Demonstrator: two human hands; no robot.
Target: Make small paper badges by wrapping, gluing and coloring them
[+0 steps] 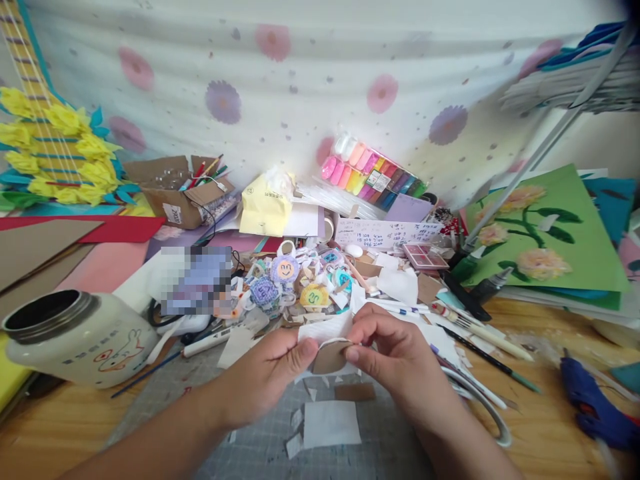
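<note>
Both of my hands meet over the grey cutting mat (260, 447) and pinch a small rounded piece of brown cardboard (330, 357). My left hand (263, 383) grips its left edge with thumb and fingers closed. My right hand (395, 360) holds its right edge and top, fingers curled over it. A white paper piece (325, 328) sticks up just behind the cardboard. White paper scraps (331, 424) and a brown offcut (355, 392) lie on the mat below my hands.
A cream jar (75, 337) lies at the left. Smiley-face cutouts (285, 268) are piled behind my hands. Pens and brushes (480, 330) lie at the right, beside a blue glue gun (590, 400). A clay pack (373, 175), cardboard box (175, 190) and green flower card (545, 233) stand further back.
</note>
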